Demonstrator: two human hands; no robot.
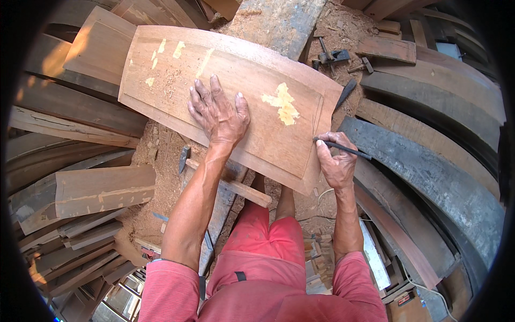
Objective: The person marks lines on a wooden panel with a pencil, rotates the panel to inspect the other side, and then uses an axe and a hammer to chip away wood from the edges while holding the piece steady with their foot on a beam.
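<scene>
A curved wooden panel (257,140) with a raised border and several pale yellow filler patches (282,103) lies across a work plank. My left hand (220,118) rests flat on the panel's middle, fingers spread. At the panel's right end, my right hand (338,169) pinches a dark pencil (350,149). Its tip is at the panel's border, close to thin dark lines drawn on the wood. Below the panel lies a hammer (247,194) with a wooden handle, partly hidden by my left forearm.
The worn work plank (276,24) extends beyond the panel. A metal clamp (329,58) and a small hammer (361,66) lie at the upper right among shavings. Curved boards (429,172) crowd the right side, and stacked wood pieces (104,190) crowd the left.
</scene>
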